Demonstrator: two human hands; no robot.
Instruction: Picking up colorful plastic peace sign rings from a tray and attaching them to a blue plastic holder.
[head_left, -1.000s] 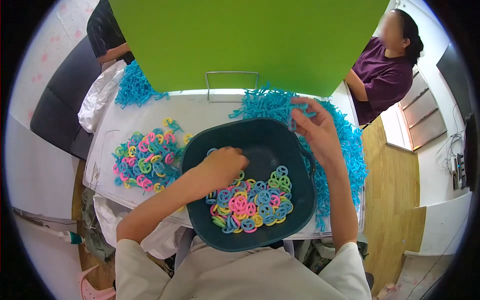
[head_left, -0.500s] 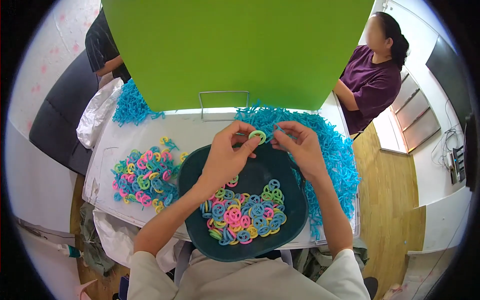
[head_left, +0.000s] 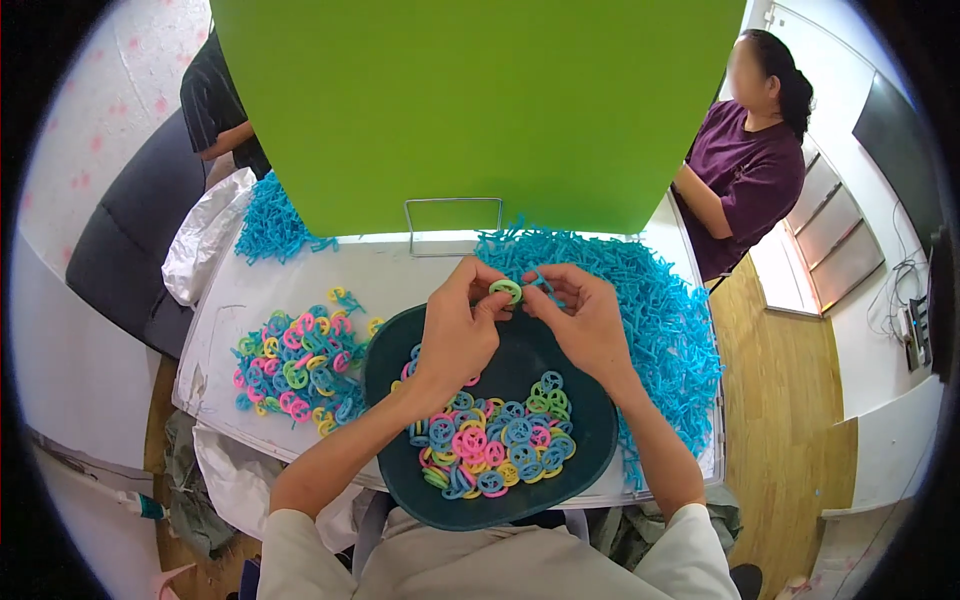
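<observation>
Between the thumb and fingers of my left hand (head_left: 462, 325) is a light green plastic ring (head_left: 507, 291), shaped like a small wheel. My right hand (head_left: 585, 322) pinches a small blue plastic stick piece (head_left: 541, 283) close against the ring; whether the two touch is hard to tell. Both hands are above the far part of a dark green basin (head_left: 600, 440). Inside it lie many loose wheel-shaped rings (head_left: 520, 430) in blue, pink, yellow and green. A big heap of blue stick pieces (head_left: 670, 330) spreads over the table beyond and beside my right hand.
Left of the basin lies a pile of coloured wheels joined with blue pieces (head_left: 300, 365) on the white table (head_left: 225, 310). A green panel (head_left: 480, 110) with a wire stand (head_left: 453, 200) rises at the back. Co-workers sit at the far left (head_left: 215, 110) and far right (head_left: 750, 170).
My hands have come slightly lower and nearer each other, bringing the blue stick piece up to the green ring. The whole view has shifted a little.
</observation>
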